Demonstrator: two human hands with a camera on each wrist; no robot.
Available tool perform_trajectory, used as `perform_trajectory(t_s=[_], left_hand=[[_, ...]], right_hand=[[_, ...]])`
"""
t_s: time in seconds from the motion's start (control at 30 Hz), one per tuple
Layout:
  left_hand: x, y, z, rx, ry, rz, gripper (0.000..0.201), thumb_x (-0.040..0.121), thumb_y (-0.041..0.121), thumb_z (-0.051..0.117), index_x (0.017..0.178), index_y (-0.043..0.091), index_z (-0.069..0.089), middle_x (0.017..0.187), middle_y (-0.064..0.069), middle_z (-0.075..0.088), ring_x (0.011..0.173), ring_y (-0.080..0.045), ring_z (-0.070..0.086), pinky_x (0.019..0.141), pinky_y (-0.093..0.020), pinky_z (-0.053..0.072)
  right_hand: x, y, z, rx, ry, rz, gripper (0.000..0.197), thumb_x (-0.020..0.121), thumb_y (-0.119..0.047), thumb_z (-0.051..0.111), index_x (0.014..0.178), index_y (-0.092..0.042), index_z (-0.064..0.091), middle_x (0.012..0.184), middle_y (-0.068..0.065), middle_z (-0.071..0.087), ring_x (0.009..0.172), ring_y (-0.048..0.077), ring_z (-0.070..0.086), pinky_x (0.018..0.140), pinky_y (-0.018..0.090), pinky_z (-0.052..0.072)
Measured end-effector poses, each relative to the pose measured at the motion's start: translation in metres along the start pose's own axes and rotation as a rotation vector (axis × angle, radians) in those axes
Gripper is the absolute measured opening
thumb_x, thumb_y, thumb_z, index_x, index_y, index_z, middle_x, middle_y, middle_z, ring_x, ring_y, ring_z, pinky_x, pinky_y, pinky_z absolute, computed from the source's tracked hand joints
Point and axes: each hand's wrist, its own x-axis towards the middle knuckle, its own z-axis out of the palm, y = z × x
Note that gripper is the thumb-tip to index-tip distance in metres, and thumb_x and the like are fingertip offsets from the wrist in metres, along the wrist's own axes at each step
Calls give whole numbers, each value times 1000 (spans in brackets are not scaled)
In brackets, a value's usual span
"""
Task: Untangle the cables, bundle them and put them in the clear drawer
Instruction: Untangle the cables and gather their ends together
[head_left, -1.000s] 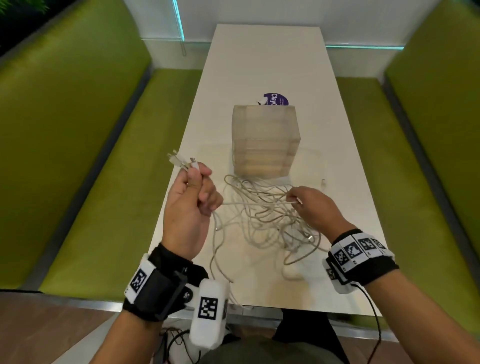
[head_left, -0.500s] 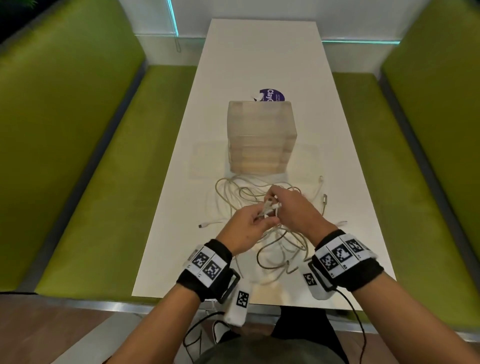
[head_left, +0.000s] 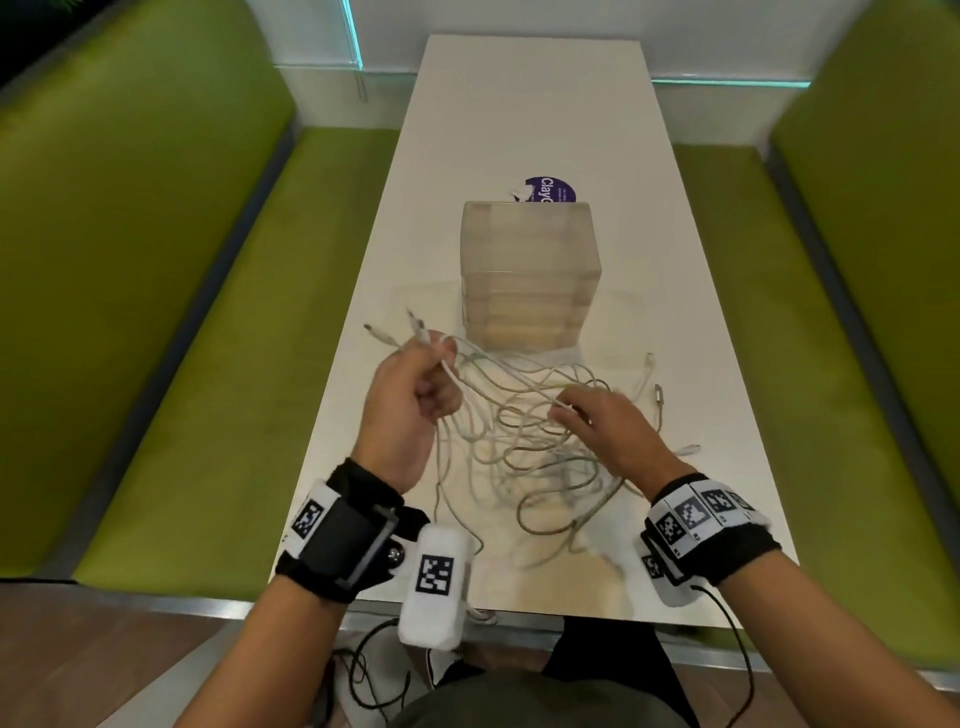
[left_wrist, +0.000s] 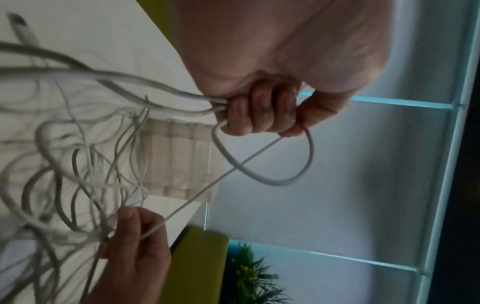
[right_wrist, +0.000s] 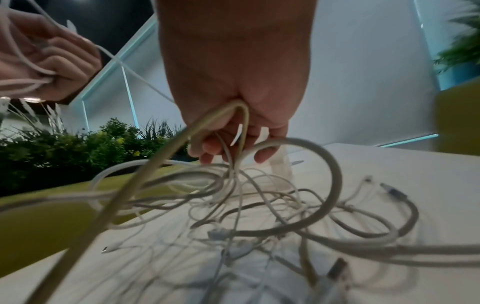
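Note:
A tangle of white and grey cables (head_left: 524, 447) lies on the white table (head_left: 530, 104) in front of a clear drawer unit (head_left: 527, 275). My left hand (head_left: 415, 400) is raised at the left of the pile, fist curled round several cable ends (left_wrist: 182, 98), with plugs (head_left: 415, 325) sticking out past the knuckles. My right hand (head_left: 602, 421) sits over the right of the tangle and pinches a thin white cable (left_wrist: 207, 185) that runs taut to the left hand. In the right wrist view, loops (right_wrist: 285, 195) hang under the fingers (right_wrist: 215, 148).
Green bench seats (head_left: 156, 312) run along both sides of the narrow table. A purple round sticker (head_left: 550, 189) lies behind the drawer unit. Loose plugs (head_left: 657, 395) lie at the right of the pile, near the table's right edge.
Half a second ago both hands met over the pile. The left hand has since lifted up and left with cable ends, and the right has stayed low, pulling a thin cable taut.

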Motion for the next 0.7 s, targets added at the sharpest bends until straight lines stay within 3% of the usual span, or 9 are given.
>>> perform_trajectory(t_s=[0.1,0.17,0.23,0.33,0.43,0.53,0.63,0.7], left_hand=[[6,-1,-19,76,131,31,20,90,12,47,70,13,50,46,13,26,42,-5,20,45,-22,14],[11,-13,-29,346,208,11,18,94,11,48,77,12,56,51,10,28,43,-5,23,44,-20,20],[14,-30,-31,673,164,-28,12,95,17,52,87,10,57,54,7,31,41,-3,25,44,-22,24],[14,-54,-25,897,-70,-114,15,94,20,55,79,15,54,58,8,40,46,-6,34,50,-25,31],[7,-64,-15,955,-246,-149,21,93,21,54,73,21,51,61,9,44,55,-8,40,54,-21,33],[4,-67,-11,1008,-331,-127,13,92,26,58,89,14,60,70,5,55,61,-9,46,56,-19,36],[7,-64,-10,972,-344,-88,14,94,19,55,89,6,60,71,-3,54,63,-14,45,58,-22,35],[9,-59,-9,914,-329,-71,16,95,15,54,79,15,56,68,4,52,63,-13,43,59,-24,35]], right_hand=[[-2,2,-9,72,21,-83,12,90,-25,60,91,-15,67,80,-10,60,81,3,50,78,33,39],[-6,-2,-10,144,52,-218,14,90,-18,56,91,-12,69,82,-6,68,82,-9,49,79,23,38],[-8,-5,-3,114,60,-298,19,87,-17,54,94,-13,71,82,-2,70,81,-3,47,78,23,35],[-5,-6,7,14,46,-282,31,89,-35,47,98,-20,72,77,-3,66,80,18,49,79,25,29],[-2,-12,9,-15,56,-254,46,87,-46,38,97,-18,72,79,-1,67,79,18,47,80,30,31],[-1,-20,5,12,52,-211,37,89,-36,42,98,-17,72,87,-1,70,82,18,47,80,30,31],[0,-22,4,-3,63,-215,27,90,-30,47,92,-15,70,83,-1,70,79,22,50,76,34,37],[1,-21,6,-98,29,-206,25,92,-33,51,87,-13,65,81,1,66,79,23,51,73,34,36]])
